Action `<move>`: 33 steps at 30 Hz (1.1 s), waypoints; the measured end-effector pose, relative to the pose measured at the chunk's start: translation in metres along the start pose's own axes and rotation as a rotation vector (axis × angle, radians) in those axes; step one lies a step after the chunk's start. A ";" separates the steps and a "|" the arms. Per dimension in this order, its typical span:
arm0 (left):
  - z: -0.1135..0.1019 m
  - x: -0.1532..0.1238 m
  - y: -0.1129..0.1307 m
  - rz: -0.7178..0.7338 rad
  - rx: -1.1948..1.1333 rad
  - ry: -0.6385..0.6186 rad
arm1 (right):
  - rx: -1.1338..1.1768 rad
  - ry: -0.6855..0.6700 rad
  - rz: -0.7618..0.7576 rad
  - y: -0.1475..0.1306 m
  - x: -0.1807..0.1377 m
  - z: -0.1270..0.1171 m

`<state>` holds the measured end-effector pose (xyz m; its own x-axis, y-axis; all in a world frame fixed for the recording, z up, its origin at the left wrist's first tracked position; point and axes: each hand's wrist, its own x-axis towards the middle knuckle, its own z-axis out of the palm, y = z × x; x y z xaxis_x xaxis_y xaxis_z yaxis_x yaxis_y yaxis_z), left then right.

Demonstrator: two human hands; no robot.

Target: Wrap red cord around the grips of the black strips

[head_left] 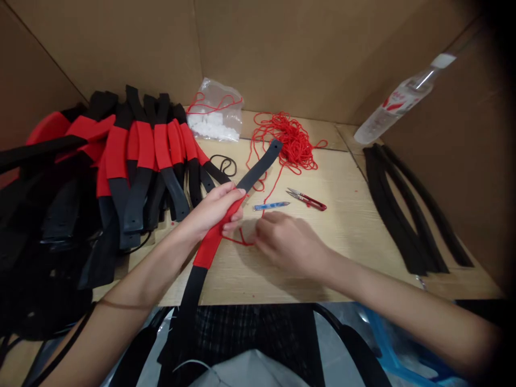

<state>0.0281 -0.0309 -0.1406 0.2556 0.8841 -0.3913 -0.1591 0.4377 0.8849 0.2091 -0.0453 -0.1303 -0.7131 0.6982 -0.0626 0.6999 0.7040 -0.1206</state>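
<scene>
My left hand (220, 209) is closed around a curved black strip with a red wrapped middle (210, 244), held slanting over the table's front edge. Its black far end, with a small hole, points up toward a tangled heap of red cord (292, 142). To the right of the strip, my right hand (288, 239) is closed with its fingertips pinched on red cord (239, 242). That cord runs across to the strip's red part. Just beyond my right hand lie a small blue-and-clear pointed tool (271, 206) and red-handled thread snips (307, 199).
Several black strips with red middles (145, 145) are piled at the left. A clear bag with white pieces (215, 115) lies at the back near a black cord loop (223, 165). On the right are plain black strips (397, 215) and a bottle (399, 102). Cardboard walls (282, 54) enclose the table.
</scene>
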 end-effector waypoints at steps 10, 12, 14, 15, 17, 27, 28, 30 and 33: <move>0.001 0.000 0.001 0.011 -0.005 -0.024 | 0.030 -0.020 -0.031 -0.020 0.022 0.029; 0.002 -0.001 0.001 0.011 -0.004 -0.033 | -0.021 -0.040 0.050 -0.009 0.018 0.020; 0.002 -0.001 0.001 0.010 -0.004 -0.040 | -0.077 -0.020 0.173 0.010 0.011 0.006; 0.002 -0.002 0.001 0.008 -0.004 -0.043 | -0.102 -0.004 0.238 0.023 0.008 -0.002; 0.001 -0.002 0.001 -0.001 -0.003 -0.052 | -0.155 0.038 0.377 0.051 0.001 -0.016; -0.001 -0.001 -0.004 -0.003 0.030 -0.148 | -0.003 0.035 0.424 0.115 -0.008 0.006; -0.001 -0.001 -0.004 -0.011 0.030 -0.151 | 0.012 0.041 0.421 0.117 -0.007 0.010; 0.000 -0.001 -0.004 -0.022 0.026 -0.152 | 0.039 0.055 0.419 0.121 -0.006 0.014; 0.000 -0.002 -0.002 -0.041 0.018 -0.139 | 0.073 0.071 0.401 0.127 -0.007 0.016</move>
<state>0.0278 -0.0335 -0.1415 0.3909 0.8339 -0.3896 -0.1289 0.4687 0.8739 0.3024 0.0376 -0.1611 -0.3784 0.9243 -0.0504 0.9151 0.3653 -0.1705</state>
